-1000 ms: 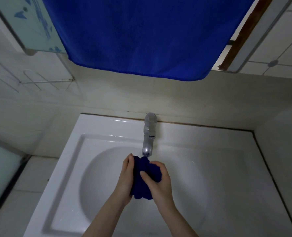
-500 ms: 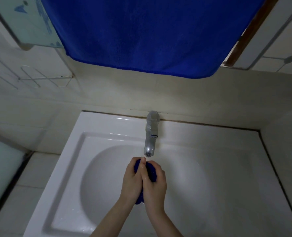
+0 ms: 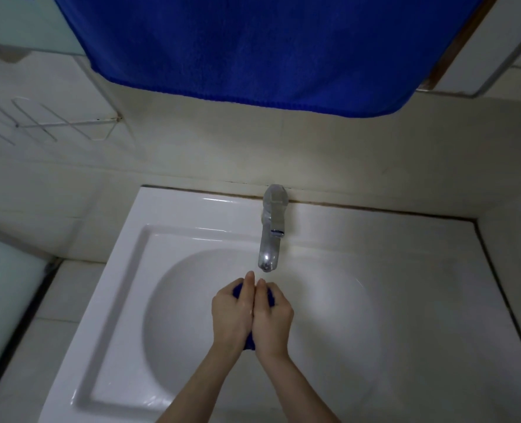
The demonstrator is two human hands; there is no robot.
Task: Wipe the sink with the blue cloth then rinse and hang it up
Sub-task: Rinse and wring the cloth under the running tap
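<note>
Two bare forearms reach out from the near edge over the white sink, and the hands meet above the middle of its round bowl. The left hand and the right hand are pressed side by side, inner edges touching. Both are wrapped tight round the blue cloth, which is balled up between the palms. Only scraps of it show: a bit poking out below the heels of the hands, and small patches up near the fingertips on either side.

Just beyond the fingertips, a little to the right of them, hangs the spout of a chrome tap, close but not touching. In this dim light I can't tell whether water is running from it. The tap stands on the back rim of the sink, against the pale wall.

Further off, up and to the left of the hands, a thin wire rack is fixed to that wall. Farthest of all, well above the hands, a large blue towel hangs spread wide, its lower hem sloping down to the right.
</note>
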